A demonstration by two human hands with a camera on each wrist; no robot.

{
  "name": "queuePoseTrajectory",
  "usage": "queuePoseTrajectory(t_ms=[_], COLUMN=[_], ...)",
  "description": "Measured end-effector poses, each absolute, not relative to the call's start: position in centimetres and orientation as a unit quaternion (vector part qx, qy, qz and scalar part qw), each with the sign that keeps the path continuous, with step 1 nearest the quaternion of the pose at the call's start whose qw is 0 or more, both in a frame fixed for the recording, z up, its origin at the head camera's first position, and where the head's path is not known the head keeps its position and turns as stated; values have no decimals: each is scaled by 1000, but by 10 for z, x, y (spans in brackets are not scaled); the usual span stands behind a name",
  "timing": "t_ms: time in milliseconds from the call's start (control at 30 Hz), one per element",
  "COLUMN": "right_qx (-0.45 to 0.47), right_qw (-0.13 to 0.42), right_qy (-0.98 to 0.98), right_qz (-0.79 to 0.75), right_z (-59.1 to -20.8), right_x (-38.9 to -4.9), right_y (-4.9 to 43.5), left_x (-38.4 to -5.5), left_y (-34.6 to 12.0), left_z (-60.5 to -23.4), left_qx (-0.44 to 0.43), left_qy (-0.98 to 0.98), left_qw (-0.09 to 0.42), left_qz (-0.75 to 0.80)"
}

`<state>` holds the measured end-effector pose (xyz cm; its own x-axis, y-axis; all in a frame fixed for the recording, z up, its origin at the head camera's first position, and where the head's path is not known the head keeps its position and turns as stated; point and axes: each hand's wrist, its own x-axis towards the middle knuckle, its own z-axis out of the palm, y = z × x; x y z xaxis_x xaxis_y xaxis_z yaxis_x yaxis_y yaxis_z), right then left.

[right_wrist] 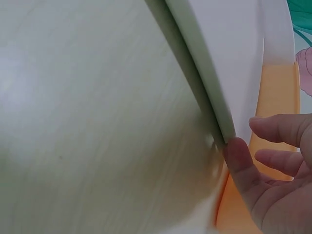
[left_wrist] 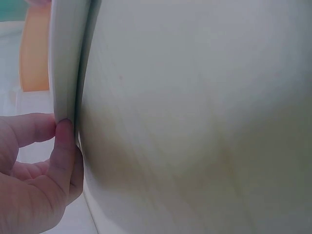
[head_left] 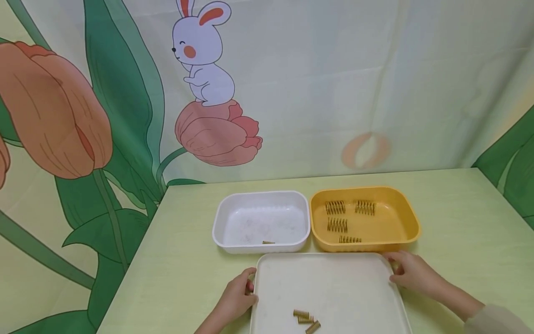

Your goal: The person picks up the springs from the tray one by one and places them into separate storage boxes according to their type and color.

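A flat cream tray [head_left: 329, 283] lies at the front of the table, with several small brass coil springs [head_left: 301, 314] bunched near its front. My left hand [head_left: 234, 299] grips the tray's left edge, thumb and fingers right at the rim. Around the back right corner, my right hand [head_left: 419, 277] holds the tray with its thumb on the side. In the left wrist view, fingertips [left_wrist: 63, 129] press against the rim. The right wrist view shows the thumb of the right hand [right_wrist: 282, 180] touching the tray's edge [right_wrist: 202, 68].
Behind the tray stand a white bin [head_left: 258, 220] with one small spring [head_left: 269, 242] showing and a yellow bin [head_left: 392, 227] with several larger springs [head_left: 337, 225]. The bins sit side by side. A printed curtain [head_left: 300, 93] hangs behind the pale green table [head_left: 179, 260].
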<state>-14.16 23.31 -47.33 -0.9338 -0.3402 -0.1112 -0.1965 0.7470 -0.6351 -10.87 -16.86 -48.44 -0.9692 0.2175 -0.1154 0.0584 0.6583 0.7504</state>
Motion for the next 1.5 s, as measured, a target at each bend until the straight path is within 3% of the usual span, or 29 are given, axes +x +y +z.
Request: queuePoseTrajectory(t_ms=[633, 1300, 1500], right_qx=[-20, -7, -11], right_qw=[182, 168, 167], right_qy=[895, 894, 894], right_qz=[-407, -415, -415], right_z=[-483, -486, -484], right_x=[-130, -127, -127], right_y=[232, 229, 228], left_x=[-108, -109, -111], left_y=[-169, -172, -171], left_z=[-485, -487, -483], left_qx=[77, 77, 73], left_qy=[906, 909, 913], left_qw=[99, 95, 64], left_qz=[404, 399, 397])
